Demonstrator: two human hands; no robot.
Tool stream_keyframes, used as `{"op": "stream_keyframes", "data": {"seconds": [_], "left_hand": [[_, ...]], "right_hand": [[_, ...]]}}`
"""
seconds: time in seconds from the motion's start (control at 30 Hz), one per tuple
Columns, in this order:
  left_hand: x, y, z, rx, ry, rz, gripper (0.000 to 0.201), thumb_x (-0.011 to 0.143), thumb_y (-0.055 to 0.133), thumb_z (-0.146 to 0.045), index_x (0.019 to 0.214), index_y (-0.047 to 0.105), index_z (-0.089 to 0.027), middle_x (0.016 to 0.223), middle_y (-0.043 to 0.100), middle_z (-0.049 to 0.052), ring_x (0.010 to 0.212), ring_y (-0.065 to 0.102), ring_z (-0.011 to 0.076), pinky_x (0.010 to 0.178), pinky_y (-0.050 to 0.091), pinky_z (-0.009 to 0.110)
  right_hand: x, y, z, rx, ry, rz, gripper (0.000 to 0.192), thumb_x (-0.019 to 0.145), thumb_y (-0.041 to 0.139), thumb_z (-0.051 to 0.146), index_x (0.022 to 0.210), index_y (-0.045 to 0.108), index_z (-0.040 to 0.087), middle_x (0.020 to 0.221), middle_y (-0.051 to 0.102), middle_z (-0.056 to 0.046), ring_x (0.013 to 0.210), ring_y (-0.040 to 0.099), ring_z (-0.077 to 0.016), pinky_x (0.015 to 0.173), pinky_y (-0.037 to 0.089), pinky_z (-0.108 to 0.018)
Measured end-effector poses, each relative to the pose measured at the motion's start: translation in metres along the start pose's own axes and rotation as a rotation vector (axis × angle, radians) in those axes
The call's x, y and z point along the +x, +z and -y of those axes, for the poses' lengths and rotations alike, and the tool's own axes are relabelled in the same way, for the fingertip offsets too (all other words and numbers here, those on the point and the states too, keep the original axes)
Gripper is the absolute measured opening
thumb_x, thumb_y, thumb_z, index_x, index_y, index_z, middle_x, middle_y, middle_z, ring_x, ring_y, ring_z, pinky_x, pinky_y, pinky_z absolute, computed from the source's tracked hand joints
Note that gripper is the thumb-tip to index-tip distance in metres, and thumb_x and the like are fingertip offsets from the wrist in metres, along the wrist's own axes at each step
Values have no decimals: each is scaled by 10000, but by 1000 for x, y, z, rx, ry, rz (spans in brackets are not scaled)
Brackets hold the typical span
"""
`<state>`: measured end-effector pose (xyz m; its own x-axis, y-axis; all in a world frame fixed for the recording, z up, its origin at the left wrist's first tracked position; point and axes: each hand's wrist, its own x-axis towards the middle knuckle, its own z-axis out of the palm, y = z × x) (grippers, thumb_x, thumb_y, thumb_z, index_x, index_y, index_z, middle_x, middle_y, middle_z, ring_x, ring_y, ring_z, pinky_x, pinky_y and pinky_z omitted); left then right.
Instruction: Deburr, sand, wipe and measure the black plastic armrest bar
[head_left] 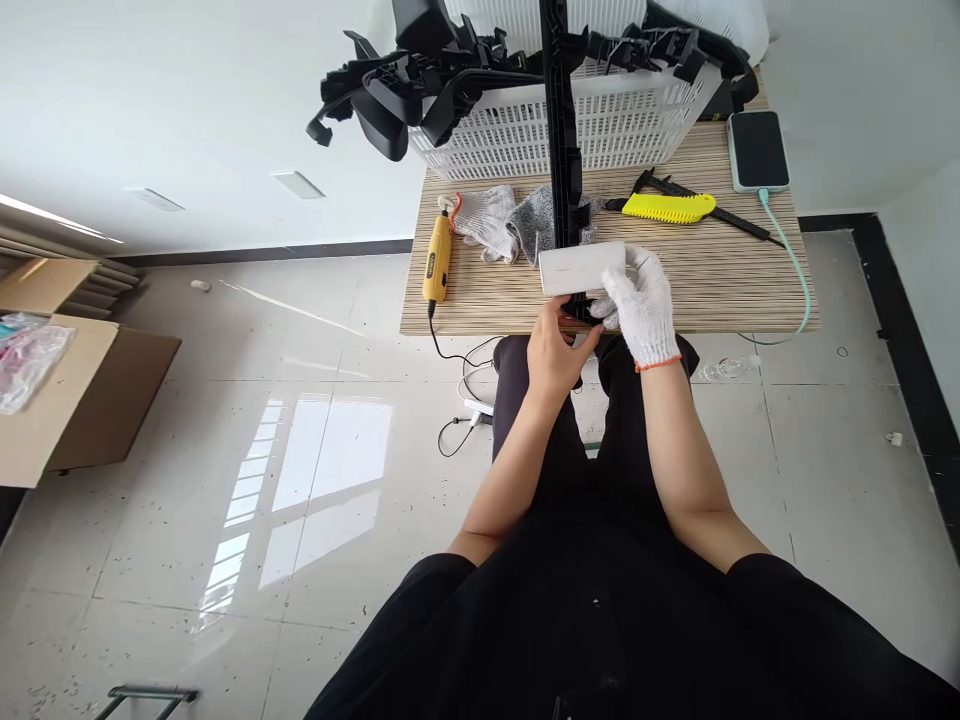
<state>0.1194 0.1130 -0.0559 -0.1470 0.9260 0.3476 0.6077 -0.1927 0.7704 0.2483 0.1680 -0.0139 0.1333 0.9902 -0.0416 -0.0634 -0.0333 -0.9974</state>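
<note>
My bare left hand [553, 355] is closed around the near end of a long black plastic trim strip [562, 130] at the table's front edge. The strip runs away from me, up over a white basket. My right hand [643, 305], in a white knitted glove with an orange cuff, grips the right end of a white rectangular block [577, 270]. That block lies across the strip, just beyond my left fingers; whether it presses on the strip I cannot tell. Part of the strip is hidden beneath it.
The white basket [495, 135] holds several black plastic parts. On the wooden table [735, 290] are a yellow corded tool [438, 258], a white glove [487, 220], a grey cloth [534, 222], a yellow-handled knife [667, 207], black calipers [739, 222] and a cabled phone [757, 150].
</note>
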Motion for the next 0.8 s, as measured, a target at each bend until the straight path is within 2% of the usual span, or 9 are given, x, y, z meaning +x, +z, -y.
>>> {"op": "stream_keyframes", "data": {"seconds": [0.13, 0.17, 0.3, 0.47, 0.57, 0.7, 0.8], "left_hand": [[0, 0, -1, -5, -2, -8, 565, 838, 741, -461, 1296, 474, -265, 1039, 670, 50, 865, 684, 161, 655, 544, 250], [0, 0, -1, -7, -3, -8, 562, 840, 739, -459, 1295, 474, -263, 1038, 670, 52, 868, 683, 162, 654, 545, 248], [1, 0, -2, -6, 0, -21, 563, 842, 741, -435, 1302, 468, -259, 1026, 668, 50, 862, 672, 159, 649, 543, 243], [1, 0, -1, -14, 17, -9, 534, 875, 706, -421, 1327, 462, -274, 1022, 664, 52, 879, 674, 163, 646, 548, 244], [1, -1, -1, -15, 31, -11, 535, 900, 676, -425, 1370, 456, -296, 1045, 657, 54, 880, 671, 157, 636, 547, 240], [0, -2, -3, 25, 53, -12, 492, 925, 646, -417, 1384, 494, -333, 1026, 646, 43, 857, 647, 142, 655, 542, 242], [0, -4, -6, 46, 50, 11, 426, 931, 639, -397, 1342, 552, -330, 1016, 639, 38, 856, 642, 133, 679, 538, 234]], "right_hand": [[0, 5, -2, 3, -21, -135, 469, 869, 609, 583, 1198, 522, 259, 923, 700, -45, 619, 698, -153, 360, 436, -192], [1, 5, -3, -3, -33, -131, 472, 868, 611, 584, 1199, 521, 260, 924, 700, -44, 622, 696, -153, 366, 446, -196], [1, 1, -7, -74, -105, 39, 471, 823, 693, 543, 1176, 564, 258, 935, 705, -45, 696, 706, -171, 446, 529, -225], [3, 2, -13, -77, -142, -69, 442, 817, 697, 530, 1131, 577, 241, 991, 699, -65, 781, 712, -199, 489, 572, -261], [3, 3, -14, -113, -179, -42, 450, 779, 743, 506, 1111, 588, 245, 1019, 694, -61, 825, 709, -206, 513, 586, -268], [3, 3, -12, -82, -157, -94, 397, 828, 690, 469, 1131, 575, 239, 1046, 689, -79, 840, 709, -211, 515, 579, -272], [5, 2, -9, -71, -153, -20, 413, 821, 700, 457, 1156, 575, 251, 1046, 694, -67, 774, 694, -178, 475, 542, -240]]}}
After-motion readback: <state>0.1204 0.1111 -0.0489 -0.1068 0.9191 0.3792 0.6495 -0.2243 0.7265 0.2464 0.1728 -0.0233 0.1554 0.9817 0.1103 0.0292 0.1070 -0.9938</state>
